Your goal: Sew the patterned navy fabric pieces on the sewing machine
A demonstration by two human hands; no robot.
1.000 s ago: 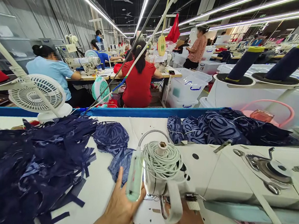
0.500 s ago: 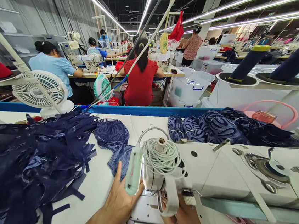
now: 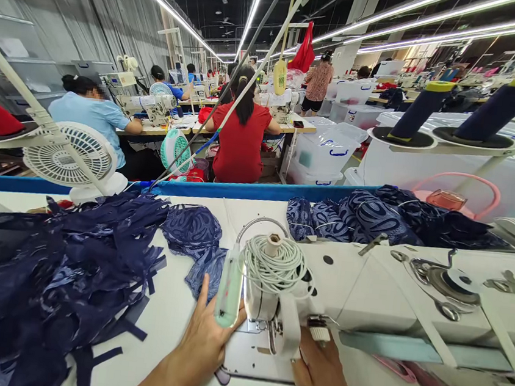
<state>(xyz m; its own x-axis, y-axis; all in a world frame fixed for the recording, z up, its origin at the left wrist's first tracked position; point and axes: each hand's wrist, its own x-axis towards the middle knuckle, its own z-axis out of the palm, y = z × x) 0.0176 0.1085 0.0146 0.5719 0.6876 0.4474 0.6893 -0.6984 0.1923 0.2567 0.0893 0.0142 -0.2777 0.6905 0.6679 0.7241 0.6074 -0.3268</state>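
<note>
Both hands sit under the sewing machine [image 3: 367, 290] head, the left hand [image 3: 205, 341] flat with fingers spread by a navy lace piece [image 3: 206, 270], the right hand [image 3: 319, 371] curled at the needle, grip unclear, while a big unsewn heap [image 3: 55, 282] waits on the table [image 3: 170, 325] and fewer pieces [image 3: 375, 214] lie behind.

Bright, even light from long ceiling tube lights [image 3: 175, 9] running in rows into the distance. Tubes glare white. Shadows soft and faint on the white counter [image 3: 170, 325]. Wide lens bends straight lines near the edges. Far background small and slightly soft; one face blurred out.
</note>
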